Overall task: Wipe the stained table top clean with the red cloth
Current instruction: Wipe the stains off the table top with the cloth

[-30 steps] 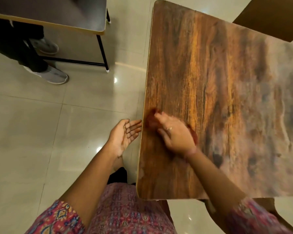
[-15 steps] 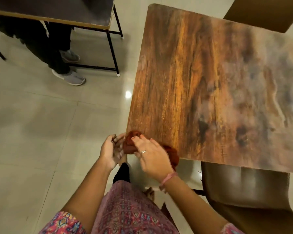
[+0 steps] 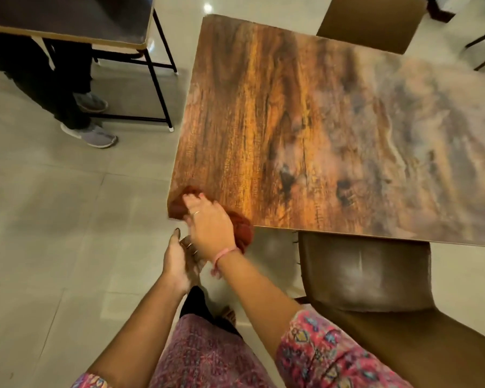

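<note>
Item 1, red cloth (image 3: 240, 228): bunched on the near-left corner of the bench (image 3: 333, 130), at about 7 o'clock from the bench's centre. Part of it hangs over the near edge. I judge it sits there because the wipe is driving dirt off that corner.

Item 2, right hand (image 3: 210, 224): lies on top of the cloth and presses it to the wood, fingers (image 3: 192, 201) bent over the wad and grasping it.

Item 3, left hand (image 3: 178, 261): below the corner, off the bench, at 6 o'clock from the cloth. Palm turned inward, fingers released and holding nothing. I judge it is cupped there to catch crumbs.

Item 4, brown chair (image 3: 375, 275): tucked at the bench's near edge, at 3 o'clock from the hands.

Item 5, bystander's shoes (image 3: 94, 134): on the floor at 10 o'clock, beside a second table (image 3: 67, 21).

Change against half a second ago: the left hand was beside the cloth at 9 o'clock; it has dropped beneath the right wrist. The cloth stays at the corner.
</note>
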